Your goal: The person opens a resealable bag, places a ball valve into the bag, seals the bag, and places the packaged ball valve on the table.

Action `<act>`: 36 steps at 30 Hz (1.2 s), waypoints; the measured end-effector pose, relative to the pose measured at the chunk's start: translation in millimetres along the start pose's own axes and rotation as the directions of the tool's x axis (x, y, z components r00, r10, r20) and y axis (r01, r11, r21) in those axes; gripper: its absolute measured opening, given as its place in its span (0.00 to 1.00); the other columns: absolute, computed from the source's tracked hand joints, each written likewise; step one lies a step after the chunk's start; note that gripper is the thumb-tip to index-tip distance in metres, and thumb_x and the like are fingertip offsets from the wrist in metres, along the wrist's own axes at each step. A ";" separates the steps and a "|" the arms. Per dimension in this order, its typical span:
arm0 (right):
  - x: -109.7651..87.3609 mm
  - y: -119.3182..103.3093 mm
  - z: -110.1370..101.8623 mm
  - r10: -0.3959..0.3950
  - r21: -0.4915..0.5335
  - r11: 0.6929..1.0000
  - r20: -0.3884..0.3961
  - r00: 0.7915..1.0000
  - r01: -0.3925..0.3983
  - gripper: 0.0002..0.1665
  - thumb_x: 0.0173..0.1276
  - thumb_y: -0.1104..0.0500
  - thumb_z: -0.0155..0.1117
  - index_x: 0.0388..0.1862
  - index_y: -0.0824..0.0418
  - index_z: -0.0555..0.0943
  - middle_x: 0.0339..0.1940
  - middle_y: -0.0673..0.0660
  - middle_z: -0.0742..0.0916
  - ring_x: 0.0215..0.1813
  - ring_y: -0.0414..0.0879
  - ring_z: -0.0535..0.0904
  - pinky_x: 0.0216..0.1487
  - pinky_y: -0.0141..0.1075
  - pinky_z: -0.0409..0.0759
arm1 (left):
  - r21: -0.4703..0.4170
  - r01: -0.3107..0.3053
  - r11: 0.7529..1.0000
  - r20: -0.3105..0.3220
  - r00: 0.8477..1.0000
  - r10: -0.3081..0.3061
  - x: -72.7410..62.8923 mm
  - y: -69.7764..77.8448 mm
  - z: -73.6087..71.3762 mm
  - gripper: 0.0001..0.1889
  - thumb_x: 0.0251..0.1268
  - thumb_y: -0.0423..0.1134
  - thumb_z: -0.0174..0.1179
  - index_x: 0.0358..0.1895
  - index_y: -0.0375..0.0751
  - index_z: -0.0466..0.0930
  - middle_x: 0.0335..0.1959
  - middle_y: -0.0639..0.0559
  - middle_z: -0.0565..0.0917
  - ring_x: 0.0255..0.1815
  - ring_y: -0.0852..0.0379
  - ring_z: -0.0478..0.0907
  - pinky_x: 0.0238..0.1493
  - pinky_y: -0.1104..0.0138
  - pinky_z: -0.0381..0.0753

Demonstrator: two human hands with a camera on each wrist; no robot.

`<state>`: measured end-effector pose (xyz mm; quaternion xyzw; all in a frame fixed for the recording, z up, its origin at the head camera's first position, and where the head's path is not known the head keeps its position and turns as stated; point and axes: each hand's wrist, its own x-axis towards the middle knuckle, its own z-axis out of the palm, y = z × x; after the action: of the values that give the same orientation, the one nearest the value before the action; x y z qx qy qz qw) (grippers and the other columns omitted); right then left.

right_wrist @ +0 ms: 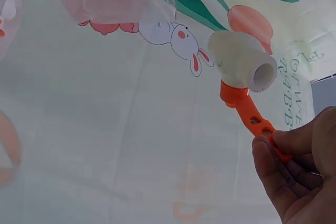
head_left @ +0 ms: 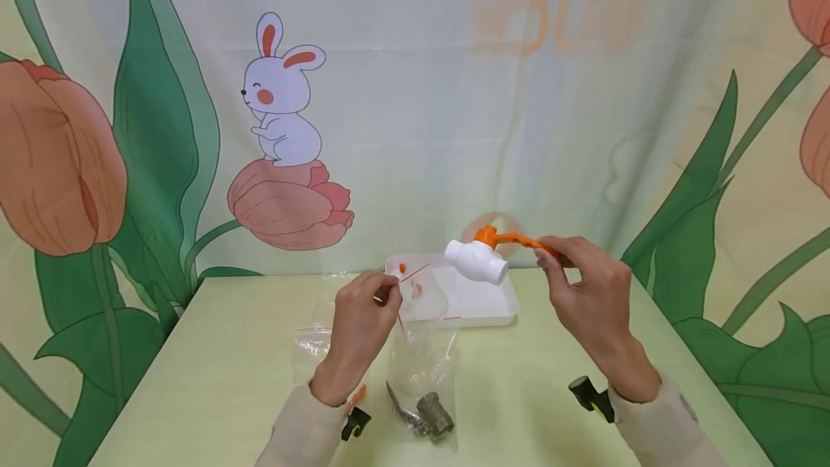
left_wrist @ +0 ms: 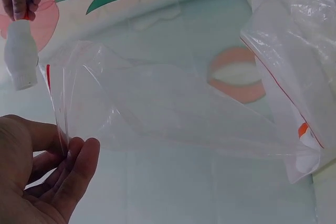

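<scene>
R wrist view shows the white valve's open round end + holes along its orange handle, neither clear in head view; L wrist view shows the clear bag spread out from the L hand, w/ red strip near its edge; only head view gives the bench layout: white tray at far side, grey metal valve in a clear bag nearer the person, small orange bit at tray's L end, can't tell if bagged.

L hand: thumb + fingertips pinched on clear bag's edge, no gap seen there, other fingers loosely bent; R hand: thumb + fingers closed on far end of orange handle, white valve hanging out past the fingertips, up in the air, R of clear bag and apart from it.

Pose: both forearms reach fwd from bottom of head view, light sleeves, black wrist mounts; L hand up near tray's L end, back of hand to cam; R hand a bit higher, pointing inward, fingers twd L; white valve slightly tilted, handle attached at its top.
</scene>
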<state>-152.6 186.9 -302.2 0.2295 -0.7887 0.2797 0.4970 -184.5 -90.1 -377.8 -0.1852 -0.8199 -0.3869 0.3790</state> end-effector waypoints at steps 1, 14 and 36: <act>0.2 -2.5 -0.7 -0.017 0.008 1.000 -0.007 1.000 0.017 0.10 0.54 0.70 0.74 0.37 0.66 0.87 0.29 0.57 0.89 0.27 0.47 0.86 0.38 0.22 0.81 | -0.001 0.002 1.000 0.000 1.000 -0.002 0.5 0.6 0.5 0.04 0.55 0.24 0.63 0.29 0.35 0.85 0.25 0.49 0.84 0.24 0.58 0.82 0.26 0.68 0.83; -6.4 -23.9 10.1 -0.147 0.089 0.986 0.051 0.988 0.142 0.06 0.61 0.64 0.71 0.36 0.65 0.87 0.29 0.55 0.89 0.27 0.43 0.83 0.33 0.29 0.83 | -0.017 -0.021 1.000 -0.016 1.000 0.021 3.5 3.9 4.7 0.06 0.54 0.23 0.62 0.27 0.36 0.84 0.23 0.50 0.83 0.23 0.59 0.80 0.25 0.70 0.82; -23.9 -40.2 36.3 -0.260 0.119 0.962 0.104 0.960 0.248 0.03 0.61 0.68 0.69 0.34 0.64 0.87 0.31 0.54 0.88 0.29 0.45 0.84 0.29 0.35 0.82 | -0.024 0.015 1.000 0.000 1.000 -0.015 -4.1 13.2 7.8 0.03 0.55 0.26 0.65 0.29 0.36 0.85 0.24 0.49 0.84 0.23 0.60 0.80 0.27 0.69 0.83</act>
<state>-141.1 134.9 -328.2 0.3708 -0.7652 0.2404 0.4682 -177.7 -75.8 -377.6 -0.1835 -0.8166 -0.3996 0.3739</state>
